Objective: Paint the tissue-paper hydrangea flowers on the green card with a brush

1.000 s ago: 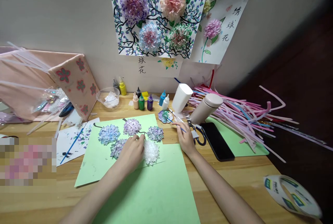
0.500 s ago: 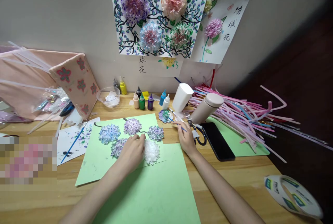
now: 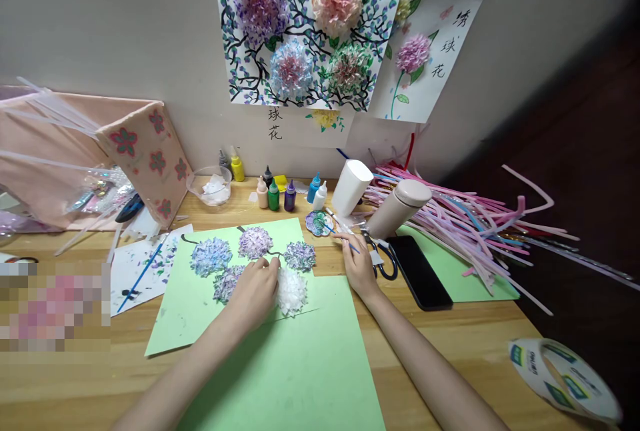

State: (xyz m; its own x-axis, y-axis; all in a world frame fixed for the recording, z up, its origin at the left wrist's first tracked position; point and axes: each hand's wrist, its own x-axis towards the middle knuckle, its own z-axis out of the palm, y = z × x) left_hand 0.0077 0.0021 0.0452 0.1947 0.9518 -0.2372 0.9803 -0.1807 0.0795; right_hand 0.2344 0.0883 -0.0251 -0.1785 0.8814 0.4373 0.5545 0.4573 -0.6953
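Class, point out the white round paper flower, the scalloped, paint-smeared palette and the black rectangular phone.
White round paper flower [image 3: 293, 293]: head view, middle of its petals.
Scalloped, paint-smeared palette [image 3: 315, 221]: head view, painted face.
Black rectangular phone [image 3: 421, 272]: head view, middle of its screen.

A plain, pale grey wall [image 3: 125, 31] stands behind a light-brown wooden tabletop [image 3: 480, 344] with streaked grain. A large white paper sheet [image 3: 310, 34] painted with black branches hangs on the wall. At right, a dark-brown surface [image 3: 595, 151] meets the wall, where the light fades.
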